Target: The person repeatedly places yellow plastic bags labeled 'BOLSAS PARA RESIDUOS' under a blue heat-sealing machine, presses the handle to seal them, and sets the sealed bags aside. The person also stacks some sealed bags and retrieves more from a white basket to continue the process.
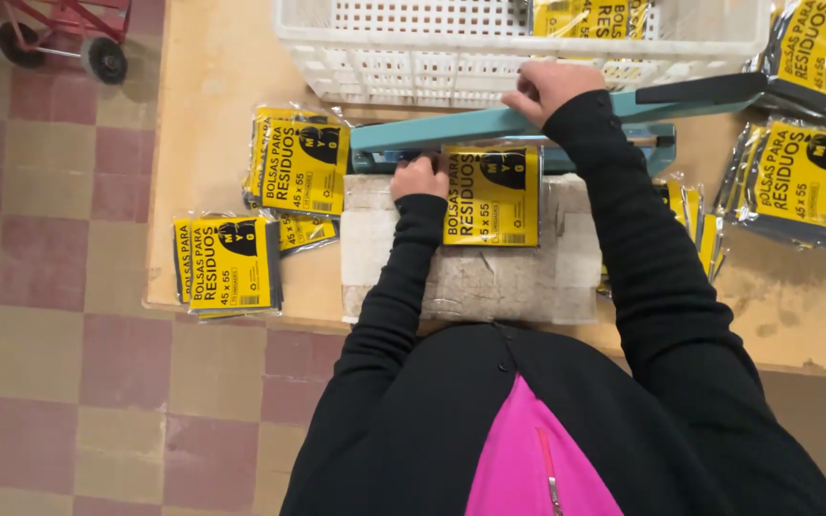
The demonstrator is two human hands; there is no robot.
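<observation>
Two hands at frame centre — left hand (419, 178) pinching the yellow packet (491, 196) edge, right hand (547, 88) curled, pressing the teal sealer arm (461, 125) down.

Small packing workshop. A teal heat sealer (528, 122) is sitting on a worn table (203, 115), yellow packets (298, 167) stacking left and right. White crate (432, 48) far; hand truck (59, 33) standing far left.

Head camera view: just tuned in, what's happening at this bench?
A person in black sleeves presses the teal sealer arm down with the right hand. The left hand holds a yellow-labelled packet at its edge on a pale block. More packets lie around; a white crate stands behind.
</observation>
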